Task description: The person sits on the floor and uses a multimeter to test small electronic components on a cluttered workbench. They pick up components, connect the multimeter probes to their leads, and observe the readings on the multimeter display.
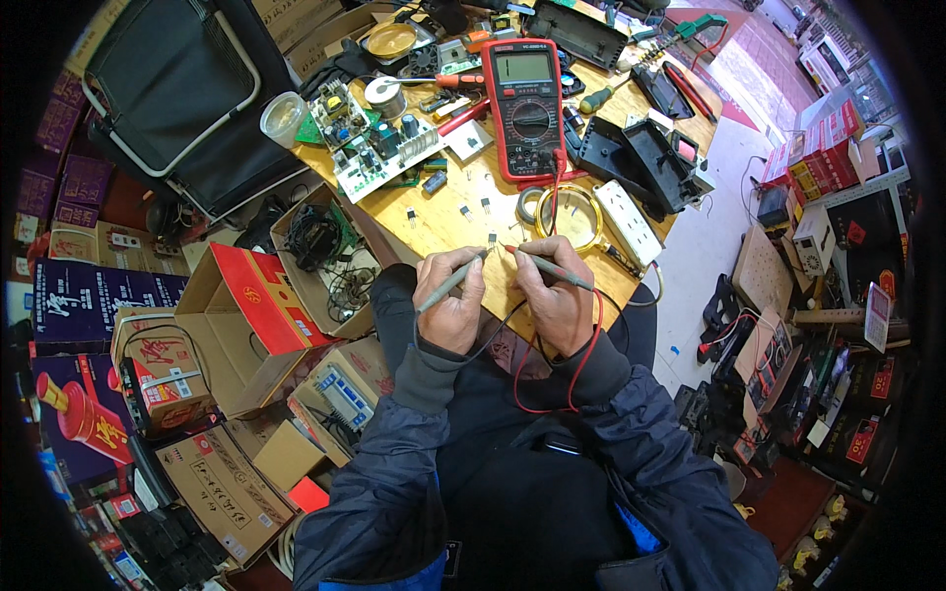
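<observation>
My left hand (451,297) grips a grey multimeter probe (450,283), its tip pointing toward a small black transistor (492,238) near the table's front edge. From the other side my right hand (556,307) pinches a second probe (554,270) with a reddish tip, also aimed at that transistor. Whether either tip touches its legs is too small to tell. A red multimeter (525,108) lies beyond the hands, its screen lit. Red and black leads loop below my right hand. More transistors (413,217) rest on the wood to the left.
A green-and-white circuit board (379,148) and a solder spool (385,97) lie at the table's left. To the right are a yellow-rimmed magnifier (598,223), a white power strip (631,223) and an opened black case (641,163). Cardboard boxes (222,483) crowd the left floor.
</observation>
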`<state>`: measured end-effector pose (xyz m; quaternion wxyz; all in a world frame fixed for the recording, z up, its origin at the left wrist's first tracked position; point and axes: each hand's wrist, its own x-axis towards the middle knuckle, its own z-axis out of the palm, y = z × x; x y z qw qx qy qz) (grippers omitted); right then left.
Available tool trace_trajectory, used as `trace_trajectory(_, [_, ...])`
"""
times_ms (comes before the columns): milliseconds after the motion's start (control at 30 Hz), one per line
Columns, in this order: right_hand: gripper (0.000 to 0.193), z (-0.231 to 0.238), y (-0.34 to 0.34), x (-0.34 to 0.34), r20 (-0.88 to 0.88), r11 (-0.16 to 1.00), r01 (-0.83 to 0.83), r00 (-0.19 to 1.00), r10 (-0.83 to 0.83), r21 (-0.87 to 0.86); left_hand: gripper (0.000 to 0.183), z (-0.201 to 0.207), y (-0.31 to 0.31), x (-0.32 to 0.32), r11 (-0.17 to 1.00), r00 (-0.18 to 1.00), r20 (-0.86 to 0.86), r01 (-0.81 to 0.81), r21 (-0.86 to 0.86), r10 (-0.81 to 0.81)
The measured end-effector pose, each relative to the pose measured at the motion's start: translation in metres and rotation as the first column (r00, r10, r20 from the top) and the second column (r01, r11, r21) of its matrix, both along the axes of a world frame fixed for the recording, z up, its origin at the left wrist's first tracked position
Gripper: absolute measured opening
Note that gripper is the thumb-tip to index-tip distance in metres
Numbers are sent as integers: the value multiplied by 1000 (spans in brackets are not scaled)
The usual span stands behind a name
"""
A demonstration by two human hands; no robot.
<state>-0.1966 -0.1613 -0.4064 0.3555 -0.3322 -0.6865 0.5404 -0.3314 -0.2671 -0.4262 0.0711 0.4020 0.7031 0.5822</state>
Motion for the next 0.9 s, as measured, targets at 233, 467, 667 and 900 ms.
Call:
trace_trajectory(233, [17, 3, -1, 0, -11, 1000, 2, 1000, -2, -6, 15, -2, -2, -1, 1000, 999, 30, 9, 13, -9])
trace_trajectory(467, [16, 5, -1, 0, 0, 1000, 4, 1000, -4, -2, 14, -5, -2, 0, 999, 993, 114, 19, 35, -23])
trace_trajectory(667, [16, 2, 0, 0, -2, 1000, 0, 1000, 0, -4, 14, -2, -2, 0, 1000, 997, 70, 14, 9, -15])
trace_trajectory(900, [16, 3, -1, 0, 4, 1000, 3, 1000, -3, 15, 14, 1, -1, -1, 1000, 1000, 12, 10, 8, -10])
